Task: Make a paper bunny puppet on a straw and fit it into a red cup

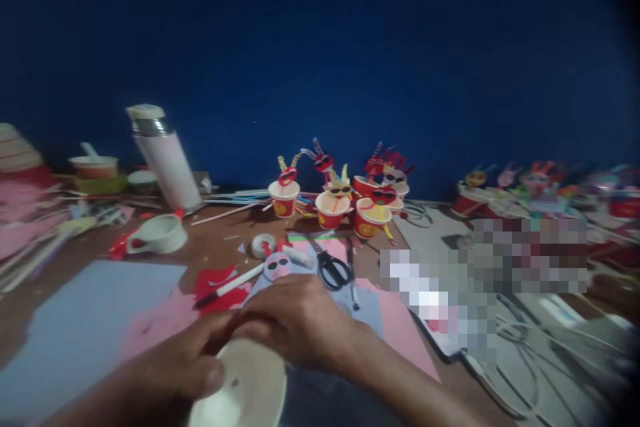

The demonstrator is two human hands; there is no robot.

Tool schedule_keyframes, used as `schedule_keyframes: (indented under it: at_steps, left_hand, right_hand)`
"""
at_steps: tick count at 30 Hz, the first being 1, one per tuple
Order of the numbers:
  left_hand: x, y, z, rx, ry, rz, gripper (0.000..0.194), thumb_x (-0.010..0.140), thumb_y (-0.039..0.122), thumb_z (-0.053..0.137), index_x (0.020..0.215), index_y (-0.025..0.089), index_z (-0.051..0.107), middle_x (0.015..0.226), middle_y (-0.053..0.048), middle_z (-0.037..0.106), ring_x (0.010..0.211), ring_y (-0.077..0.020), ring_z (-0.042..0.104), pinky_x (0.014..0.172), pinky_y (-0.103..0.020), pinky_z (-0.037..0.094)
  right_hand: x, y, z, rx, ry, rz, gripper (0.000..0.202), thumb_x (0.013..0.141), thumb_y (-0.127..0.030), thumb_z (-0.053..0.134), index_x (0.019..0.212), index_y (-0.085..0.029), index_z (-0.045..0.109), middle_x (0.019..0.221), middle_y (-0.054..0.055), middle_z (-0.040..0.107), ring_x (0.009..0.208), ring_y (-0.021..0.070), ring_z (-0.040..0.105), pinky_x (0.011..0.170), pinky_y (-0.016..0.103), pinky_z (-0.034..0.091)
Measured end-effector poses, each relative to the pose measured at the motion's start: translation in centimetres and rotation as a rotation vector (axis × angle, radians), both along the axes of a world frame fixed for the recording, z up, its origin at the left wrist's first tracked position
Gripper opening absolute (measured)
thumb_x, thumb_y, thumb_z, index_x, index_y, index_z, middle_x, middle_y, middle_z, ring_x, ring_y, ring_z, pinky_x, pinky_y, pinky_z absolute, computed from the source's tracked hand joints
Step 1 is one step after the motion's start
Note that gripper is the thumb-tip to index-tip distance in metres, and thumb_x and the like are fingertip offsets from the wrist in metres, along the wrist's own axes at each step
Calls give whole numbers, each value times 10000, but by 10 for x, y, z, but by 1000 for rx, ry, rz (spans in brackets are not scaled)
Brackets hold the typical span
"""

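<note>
A paper cup [243, 390] is tilted with its cream inside towards me; a small dark spot shows inside it. My left hand [193, 363] is closed on the cup's left side, thumb over the rim. Curled round its far side is my right hand [300, 317], with the fingertips partly hidden. Just beyond my hands lies a pale round paper face with sunglasses [278, 265]. Beside it are a black-and-white marker [230, 287], red paper scraps [213, 280], black-handled scissors [334, 270] and a tape roll [263, 245].
Several decorated red paper cups [285, 200] stand at the back, more at the right. A white thermos [167, 170] and pale mug [160, 235] are at left. Blue paper [100, 307] and pink paper [407, 333] cover parts of the table. Cables [525, 353] lie at right.
</note>
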State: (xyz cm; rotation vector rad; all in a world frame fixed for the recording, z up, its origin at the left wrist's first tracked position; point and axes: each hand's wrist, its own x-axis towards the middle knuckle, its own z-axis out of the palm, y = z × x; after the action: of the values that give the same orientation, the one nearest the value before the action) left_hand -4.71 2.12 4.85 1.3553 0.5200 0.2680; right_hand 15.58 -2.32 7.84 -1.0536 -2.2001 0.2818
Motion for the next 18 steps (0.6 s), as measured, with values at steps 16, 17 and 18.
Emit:
schedule_keyframes:
  at_steps: [16, 17, 18]
  left_hand:
    - [4, 20, 7, -147, -54, 851, 343, 665, 281, 748, 981, 182, 660, 863, -62, 708, 722, -203, 659, 589, -241, 533]
    - [5, 21, 7, -167, -55, 953, 299, 636, 227, 756, 920, 199, 665, 841, -51, 707, 717, -202, 663, 566, -230, 540]
    - [6, 23, 7, -188, -62, 1040, 274, 616, 185, 752, 873, 214, 661, 816, -40, 704, 708, -201, 665, 539, -222, 544]
  right_hand:
    - [83, 34, -9, -365, -554, -788, 264, 875, -196, 443, 959, -218, 692, 918, 95, 730, 901, 229, 667, 715, 284, 436]
    - [85, 35, -11, -373, -566, -805, 258, 870, -206, 446, 948, -223, 691, 917, 90, 730, 899, 231, 667, 713, 288, 438]
    - [87, 35, -13, -382, -577, -821, 252, 864, -219, 451, 942, -230, 690, 917, 84, 730, 896, 234, 667, 711, 292, 440]
